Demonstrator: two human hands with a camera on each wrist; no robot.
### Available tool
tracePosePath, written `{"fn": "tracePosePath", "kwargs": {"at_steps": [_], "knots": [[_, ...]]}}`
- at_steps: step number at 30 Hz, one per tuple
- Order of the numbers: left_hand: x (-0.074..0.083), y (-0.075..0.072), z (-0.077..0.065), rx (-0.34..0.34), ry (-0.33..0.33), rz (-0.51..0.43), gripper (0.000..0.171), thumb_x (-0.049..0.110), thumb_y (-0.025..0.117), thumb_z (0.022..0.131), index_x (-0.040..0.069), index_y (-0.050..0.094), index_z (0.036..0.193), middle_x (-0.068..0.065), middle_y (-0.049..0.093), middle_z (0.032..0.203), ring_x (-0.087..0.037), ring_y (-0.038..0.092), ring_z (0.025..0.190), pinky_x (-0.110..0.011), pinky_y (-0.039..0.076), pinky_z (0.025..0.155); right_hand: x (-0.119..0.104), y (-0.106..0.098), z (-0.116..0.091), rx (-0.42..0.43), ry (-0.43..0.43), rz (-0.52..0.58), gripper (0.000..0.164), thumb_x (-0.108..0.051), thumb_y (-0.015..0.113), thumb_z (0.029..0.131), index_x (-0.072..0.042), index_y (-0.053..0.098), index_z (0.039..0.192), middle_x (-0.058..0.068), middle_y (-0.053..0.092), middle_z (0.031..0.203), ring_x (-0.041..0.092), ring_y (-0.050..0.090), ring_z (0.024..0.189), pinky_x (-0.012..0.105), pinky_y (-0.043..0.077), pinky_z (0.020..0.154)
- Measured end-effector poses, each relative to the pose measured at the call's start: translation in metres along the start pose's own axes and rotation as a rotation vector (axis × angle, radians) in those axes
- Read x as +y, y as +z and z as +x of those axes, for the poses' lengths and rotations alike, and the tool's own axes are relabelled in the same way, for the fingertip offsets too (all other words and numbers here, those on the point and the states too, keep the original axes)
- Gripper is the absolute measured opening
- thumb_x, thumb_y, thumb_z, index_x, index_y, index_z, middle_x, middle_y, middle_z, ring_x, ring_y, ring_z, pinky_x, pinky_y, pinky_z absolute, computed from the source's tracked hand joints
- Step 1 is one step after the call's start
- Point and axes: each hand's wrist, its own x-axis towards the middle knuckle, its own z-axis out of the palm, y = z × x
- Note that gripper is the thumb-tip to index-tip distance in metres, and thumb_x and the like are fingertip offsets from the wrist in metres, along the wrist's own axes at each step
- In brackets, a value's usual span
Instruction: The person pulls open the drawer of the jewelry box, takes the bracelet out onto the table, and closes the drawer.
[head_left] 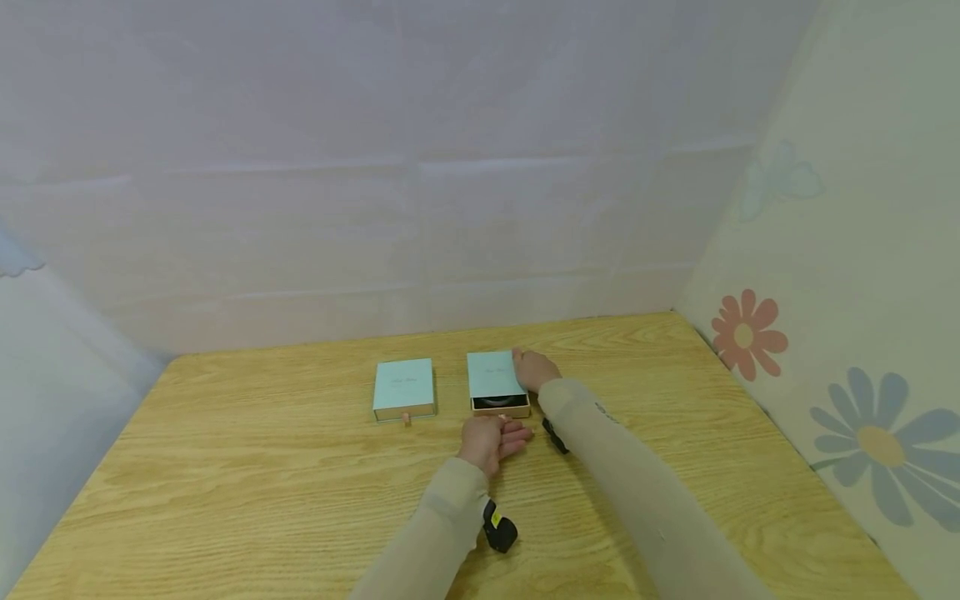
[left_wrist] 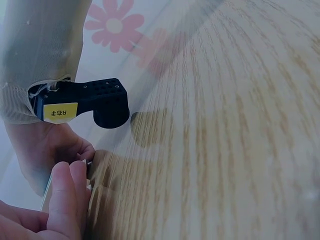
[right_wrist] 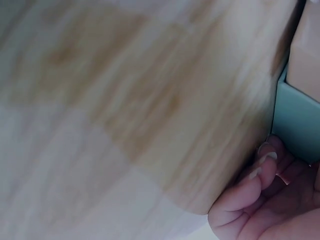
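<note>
Two flat light-blue drawer boxes lie on the table. The right drawer box (head_left: 495, 374) has its tan drawer (head_left: 501, 411) slid partly out at the front, with something black and round-edged inside. My right hand (head_left: 535, 370) grips the right side of this box's sleeve; in the right wrist view its curled fingers (right_wrist: 250, 192) lie against the blue sleeve (right_wrist: 297, 120). At the drawer's front, my left hand (head_left: 491, 442) pinches the small pull tab (head_left: 503, 417), other fingers extended rightward. Standing apart, the left drawer box (head_left: 404, 386) is closed.
A pinkish pull tab (head_left: 407, 419) sticks out from the closed box. The wood-grain table (head_left: 262, 467) meets a pale cloth wall (head_left: 420, 250) behind and a flower-printed wall (head_left: 847, 333) at the right. Black wrist cameras (head_left: 499, 527) hang below both forearms.
</note>
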Motion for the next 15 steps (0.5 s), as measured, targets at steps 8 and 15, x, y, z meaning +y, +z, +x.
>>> {"fn": "tracePosePath", "kwargs": {"at_steps": [8,15], "knots": [[0.0002,0.0014,0.0002,0.003,-0.008,0.000,0.031,-0.002,0.041,0.103,-0.018,0.045,0.128,-0.031,0.061,0.116,-0.026,0.071,0.089,-0.023,0.057,0.063,0.0011,-0.0013,-0.0021,-0.016,-0.007,0.002,0.062,-0.036,0.015,0.109,0.010,0.046,0.138,0.025,0.046,0.141,0.041,0.045,0.128,0.050,0.036,0.107],[-0.0010,0.0003,0.0017,0.009,-0.003,0.014,0.028,-0.001,0.041,0.103,-0.017,0.048,0.126,-0.031,0.063,0.114,-0.026,0.071,0.086,-0.023,0.057,0.061,0.0026,0.0005,0.0028,-0.015,-0.008,0.007,0.062,-0.036,0.016,0.108,0.009,0.046,0.138,0.025,0.047,0.141,0.041,0.045,0.128,0.051,0.036,0.107]]}}
